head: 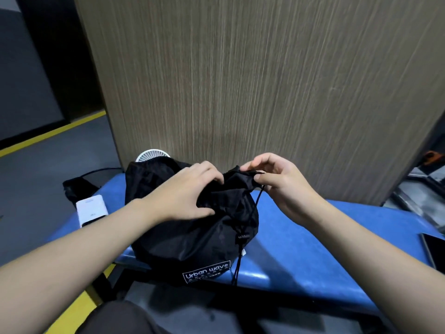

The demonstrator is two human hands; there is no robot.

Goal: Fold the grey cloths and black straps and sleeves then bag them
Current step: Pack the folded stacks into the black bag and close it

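Black drawstring bag (190, 227) sits mid-frame on the blue surface (313, 249). Thin, slightly shiny nylon-type fabric, bulging and creased, roughly round. White boxed "Urban wave" print (206, 271) at its 6 o'clock side, hanging over the near edge of the surface. Thin black cord (243, 237) runs from the gathered mouth at 1 o'clock down through a small toggle and dangles past the near edge.

Left hand (185, 191) lies palm-down on top of the bag, fingers (212, 173) curled, gripping a fold of fabric next to the mouth. Forearm comes in from 8 o'clock. Right hand (281, 179) at the bag's 2 o'clock, thumb and fingertips narrow, pinching the puckered rim of the mouth; cord drops from just under that pinch. Forearm comes in from 4 o'clock.

The surface is smooth, glossy, padded-looking with a rounded near edge. Bare blue stretch from the bag toward 3 o'clock. White flat rectangular device (92, 210) at 9 o'clock, just beside the bag, on the left edge. Round white fan grille (151, 157) at 11 o'clock, partly hidden behind the bag. Dark phone (433, 251) at the far right edge, 4 o'clock. Wood-grain panel (265, 80) stands upright right behind the surface, closing off 12 o'clock. Grey floor with yellow stripe (53, 133) at 10 o'clock.
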